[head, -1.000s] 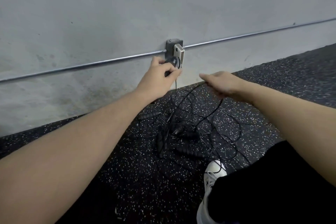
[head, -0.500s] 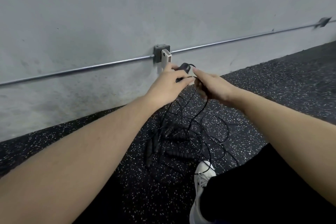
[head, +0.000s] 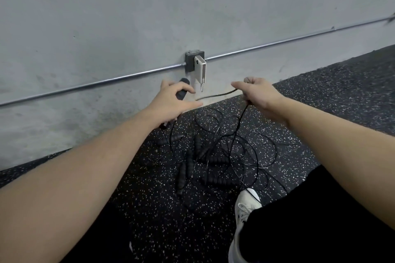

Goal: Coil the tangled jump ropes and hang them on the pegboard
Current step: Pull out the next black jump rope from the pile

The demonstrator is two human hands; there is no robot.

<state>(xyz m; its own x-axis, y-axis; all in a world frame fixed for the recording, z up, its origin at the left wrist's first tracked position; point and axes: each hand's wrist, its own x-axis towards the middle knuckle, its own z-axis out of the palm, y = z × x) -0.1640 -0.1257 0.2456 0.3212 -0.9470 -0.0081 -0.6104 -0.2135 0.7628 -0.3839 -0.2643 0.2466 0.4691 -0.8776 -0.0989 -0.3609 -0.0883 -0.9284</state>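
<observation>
A tangle of thin black jump ropes (head: pixel 215 147) with several ribbed black handles lies on the speckled floor below my hands. My left hand (head: pixel 173 100) grips one black handle (head: pixel 182 89), held up near the wall, and its cord hangs from under my palm down to the pile. My right hand (head: pixel 258 92) pinches a black cord (head: pixel 215 95); one part of it stretches left toward my left hand, another drops down into the tangle. No pegboard is in view.
A grey concrete wall (head: pixel 128 17) stands just ahead, with a metal conduit (head: pixel 106 81) and a junction box (head: pixel 192 62) holding a white device. My white shoe (head: pixel 245 205) and black trouser leg are at the lower right, the shoe touching the ropes. The floor is black rubber (head: pixel 331 92).
My hands were touching half a second ago and have now drawn apart. The right hand slid right along the cord, which now runs between them. The left hand kept the handle.
</observation>
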